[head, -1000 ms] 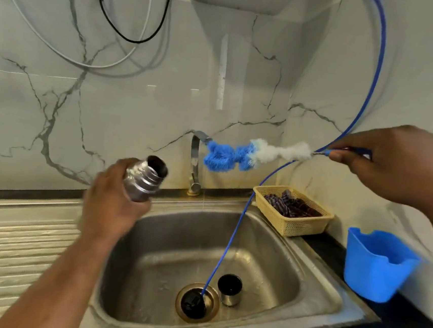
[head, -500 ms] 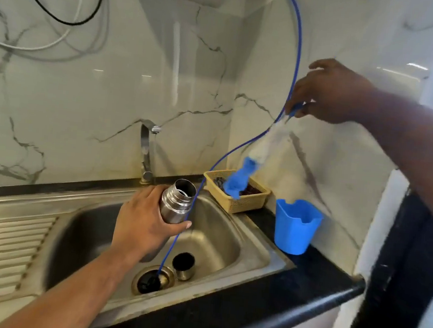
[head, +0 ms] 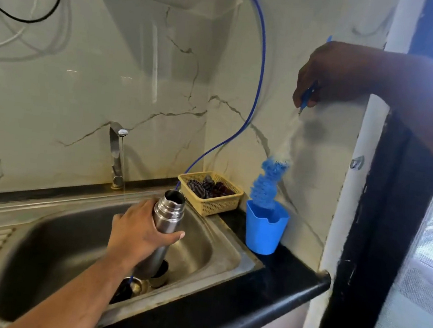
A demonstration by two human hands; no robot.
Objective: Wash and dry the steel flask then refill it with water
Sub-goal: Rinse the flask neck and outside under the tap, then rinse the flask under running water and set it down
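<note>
- Head view looks down on a steel sink (head: 202, 244) set in a black worktop (head: 279, 273), with marble-patterned wall behind and to the right.
- The left hand (head: 134, 232) is wrapped round the middle of the steel flask (head: 166, 220), fingers curled across its front.
- The flask is held over the sink basin, leaning slightly, with its uncapped mouth pointing up and its lower end down near the drain (head: 132, 288).
- A small steel cup (head: 162, 275) stands on the sink floor, partly hidden behind the base of the flask.
- The right hand (head: 332, 74) is raised by the right wall and pinches the blue handle of a bottle brush (head: 266, 184) between curled fingers.
- The brush hangs head down, its white upper part blurred. Its blue bristles reach the rim of a blue plastic cup (head: 264, 232) on the worktop, and whether the tip is inside cannot be told.
- A yellow basket (head: 217, 203) of dark items sits just beside the blue cup, at the sink's back corner.
- A thin blue hose (head: 258, 75) runs from a white wall unit down past the basket into the sink.
- A steel tap (head: 116, 149) stands behind the basin.
</note>
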